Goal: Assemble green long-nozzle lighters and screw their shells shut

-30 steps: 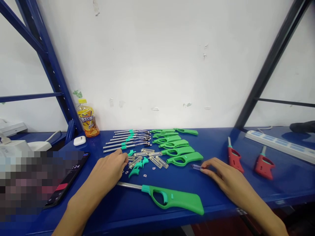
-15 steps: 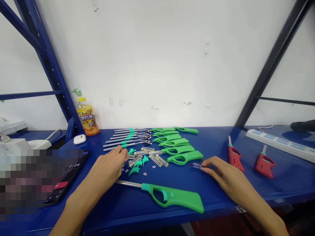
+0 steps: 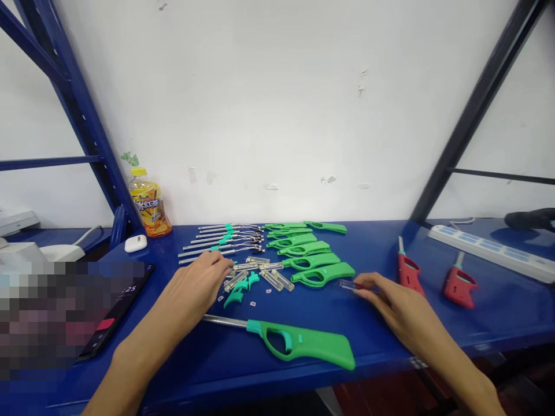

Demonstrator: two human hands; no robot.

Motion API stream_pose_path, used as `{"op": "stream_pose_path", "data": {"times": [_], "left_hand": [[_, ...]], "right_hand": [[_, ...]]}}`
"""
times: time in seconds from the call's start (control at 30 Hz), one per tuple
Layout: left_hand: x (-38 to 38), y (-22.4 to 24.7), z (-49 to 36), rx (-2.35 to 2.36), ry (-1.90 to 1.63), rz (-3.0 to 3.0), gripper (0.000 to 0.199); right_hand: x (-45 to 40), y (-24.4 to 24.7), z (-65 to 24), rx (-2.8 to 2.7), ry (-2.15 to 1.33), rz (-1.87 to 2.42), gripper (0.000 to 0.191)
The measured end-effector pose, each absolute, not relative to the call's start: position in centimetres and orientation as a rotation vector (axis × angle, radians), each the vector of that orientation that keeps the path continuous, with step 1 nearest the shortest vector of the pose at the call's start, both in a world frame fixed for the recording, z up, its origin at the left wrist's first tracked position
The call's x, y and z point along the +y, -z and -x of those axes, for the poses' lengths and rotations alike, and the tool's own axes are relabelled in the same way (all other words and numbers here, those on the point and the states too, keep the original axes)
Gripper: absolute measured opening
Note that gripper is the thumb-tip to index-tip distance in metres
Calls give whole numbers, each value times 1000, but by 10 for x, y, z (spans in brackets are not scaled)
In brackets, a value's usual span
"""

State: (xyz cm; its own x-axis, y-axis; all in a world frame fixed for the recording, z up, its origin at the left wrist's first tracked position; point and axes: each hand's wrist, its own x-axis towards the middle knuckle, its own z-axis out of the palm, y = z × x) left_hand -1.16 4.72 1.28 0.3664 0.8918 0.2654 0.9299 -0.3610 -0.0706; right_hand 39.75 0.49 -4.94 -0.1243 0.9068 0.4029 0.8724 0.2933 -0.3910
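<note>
My right hand [image 3: 381, 292] pinches a small clear fuel tank [image 3: 347, 284] by one end, just right of the nearest green handle shell [image 3: 323, 274]. My left hand [image 3: 202, 281] is closed, its fingertips at the left edge of a pile of clear fuel tanks [image 3: 271, 279] and teal triggers [image 3: 235, 296]. Whatever those fingers hold, if anything, is hidden. In front lies an assembled green gas lighter [image 3: 307, 344], its metal barrel pointing left below my left hand. Behind the pile are metal barrels with wires [image 3: 203, 252] in a stack and several green handle shells.
Two red lighters [image 3: 410, 273] lie at the right, near a white power strip [image 3: 489, 252]. At left are a phone [image 3: 124, 312], a white earbud case [image 3: 136, 243] and a drink bottle [image 3: 150, 205]. Tiny pale pieces [image 3: 252, 304] dot the blue table [image 3: 182, 370].
My left hand has shifted slightly right toward the pile, its fingers reaching further over it. The right hand keeps the clear fuel tank in nearly the same spot. The view has moved a little.
</note>
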Motion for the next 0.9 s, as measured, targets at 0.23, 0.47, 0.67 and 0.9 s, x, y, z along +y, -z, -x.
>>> {"op": "stream_pose_path", "data": {"times": [0.23,0.47,0.67,0.9], "left_hand": [[46,-12,10,-1409,658,2500,26],[43,-10,14,-1370,752,2569,32],[43,-13,14,-1346,772,2522,36],[39,-15,11,-1338,770,2511,35]], "right_hand": [[-1,44,-391,-1929,424,1574,37],[-16,34,-384,-1990,494,1264,22],[-47,26,-346,-2241,-58,1255,17],[-47,38,-327,-2243,-183,1325,27]]}}
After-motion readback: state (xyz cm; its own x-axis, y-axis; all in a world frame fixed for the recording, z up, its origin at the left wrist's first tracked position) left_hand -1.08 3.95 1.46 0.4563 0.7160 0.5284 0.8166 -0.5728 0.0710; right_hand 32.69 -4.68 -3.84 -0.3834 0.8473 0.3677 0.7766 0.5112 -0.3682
